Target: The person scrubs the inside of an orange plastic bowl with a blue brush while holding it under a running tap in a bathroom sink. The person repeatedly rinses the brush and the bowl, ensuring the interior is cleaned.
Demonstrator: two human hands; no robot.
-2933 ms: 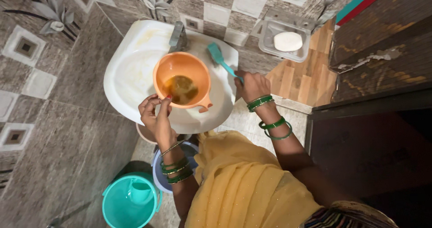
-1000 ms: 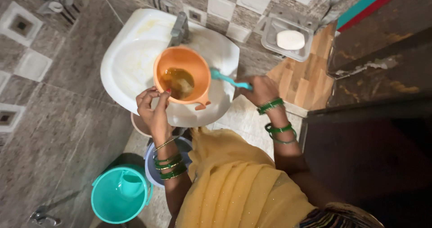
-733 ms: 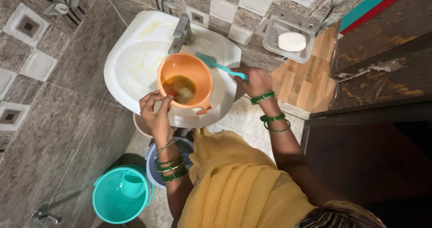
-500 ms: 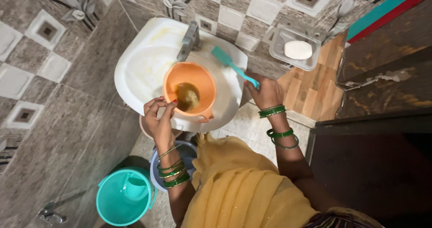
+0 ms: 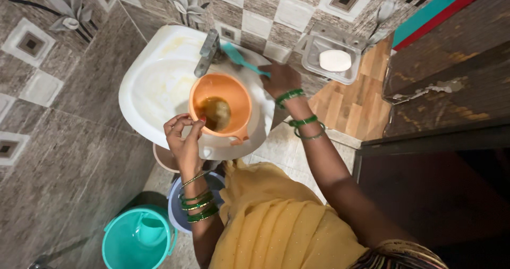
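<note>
Pinching the orange bowl (image 5: 220, 105) at its seven o'clock rim, my left hand (image 5: 184, 140) steadies it over the white sink (image 5: 154, 83); my right hand (image 5: 280, 79), closed around the teal brush (image 5: 240, 58), reaches to one o'clock by the tap (image 5: 206, 52).

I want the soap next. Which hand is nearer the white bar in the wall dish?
Right. The right hand, holding the teal brush, is beside the soap. The left hand is farther, at the orange bowl.

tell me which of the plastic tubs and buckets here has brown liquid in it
The orange tub in the white sink, gripped by the left hand. The teal bucket on the floor shows no brown liquid.
</note>
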